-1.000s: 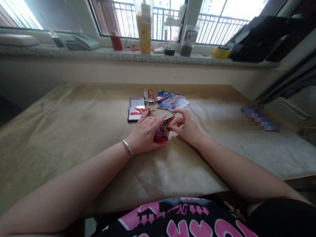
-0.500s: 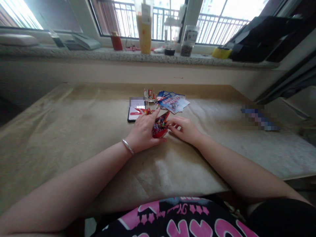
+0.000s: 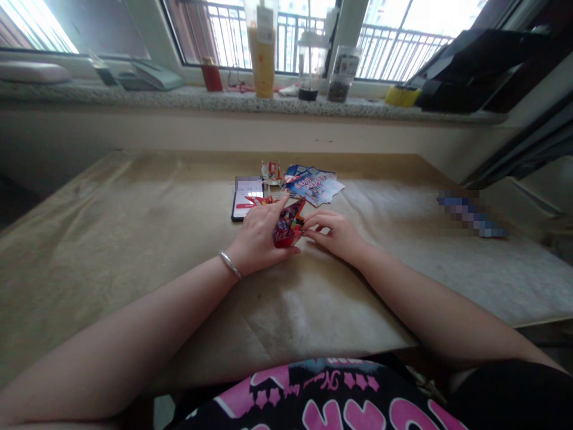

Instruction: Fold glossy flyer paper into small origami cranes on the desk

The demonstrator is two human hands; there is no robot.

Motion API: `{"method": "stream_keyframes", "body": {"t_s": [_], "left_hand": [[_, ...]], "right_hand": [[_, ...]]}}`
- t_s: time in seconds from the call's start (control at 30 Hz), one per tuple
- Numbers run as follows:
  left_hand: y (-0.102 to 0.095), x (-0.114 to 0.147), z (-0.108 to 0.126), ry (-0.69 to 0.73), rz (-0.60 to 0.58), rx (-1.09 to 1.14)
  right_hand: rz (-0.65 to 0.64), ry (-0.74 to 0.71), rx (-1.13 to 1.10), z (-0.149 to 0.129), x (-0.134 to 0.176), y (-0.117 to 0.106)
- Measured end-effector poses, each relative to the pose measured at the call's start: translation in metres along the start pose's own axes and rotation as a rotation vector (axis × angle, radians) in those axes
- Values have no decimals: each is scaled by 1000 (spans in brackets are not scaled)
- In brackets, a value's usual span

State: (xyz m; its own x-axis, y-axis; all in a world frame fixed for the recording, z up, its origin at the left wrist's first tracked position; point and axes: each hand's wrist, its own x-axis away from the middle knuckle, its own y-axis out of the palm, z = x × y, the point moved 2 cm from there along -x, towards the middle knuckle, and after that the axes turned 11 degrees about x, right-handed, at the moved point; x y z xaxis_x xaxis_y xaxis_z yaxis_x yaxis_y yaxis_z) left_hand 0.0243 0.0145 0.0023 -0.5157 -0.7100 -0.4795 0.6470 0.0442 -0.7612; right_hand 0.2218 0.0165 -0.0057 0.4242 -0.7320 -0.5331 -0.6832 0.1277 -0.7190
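Observation:
A folded red paper piece [image 3: 288, 227] with a dark, colourful print and pointed tips is between my hands on the table. My left hand [image 3: 262, 233], a silver bangle at its wrist, lies across the left part of the paper. Its thumb runs along the near side and its fingers along the far side, bracing the piece. From the right, my right hand [image 3: 331, 233] pinches the paper's right edge between thumb and fingers. Part of the paper is covered by my left hand. A phone [image 3: 242, 210] lies just beyond that hand.
Behind the hands, a crumpled red-and-white paper piece [image 3: 271, 173] stands beside a fanned pile of blue printed cards [image 3: 313, 184]. A blurred bluish item [image 3: 472, 215] lies far right. Bottles and cups, including a tall yellow-filled one [image 3: 262, 60], line the stone windowsill [image 3: 179, 98].
The red paper has tilted and shifted slightly left between my hands, showing more of its printed face. Both hands stay in nearly the same place.

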Motion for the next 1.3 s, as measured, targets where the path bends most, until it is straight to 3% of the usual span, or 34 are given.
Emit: {"method": "stream_keyframes", "body": {"t_s": [0.27,0.4,0.73,0.87,1.07,1.3], "left_hand": [[-1,-1,2,54,-31,-39],[-1,0,2,41,-51,-47],[-5,-2,3,15,79,-116],[-4,-1,5,44,72,-151],[-1,2,5,86,-50,-186],[4,3,7,163,-70,-200]], "right_hand": [[-2,-121,139,-4,2,-2],[13,-62,143,-5,1,-4],[23,30,113,-7,3,-6],[31,40,172,-6,3,-5],[-57,259,112,4,1,-2],[57,370,-116,15,1,2]]}}
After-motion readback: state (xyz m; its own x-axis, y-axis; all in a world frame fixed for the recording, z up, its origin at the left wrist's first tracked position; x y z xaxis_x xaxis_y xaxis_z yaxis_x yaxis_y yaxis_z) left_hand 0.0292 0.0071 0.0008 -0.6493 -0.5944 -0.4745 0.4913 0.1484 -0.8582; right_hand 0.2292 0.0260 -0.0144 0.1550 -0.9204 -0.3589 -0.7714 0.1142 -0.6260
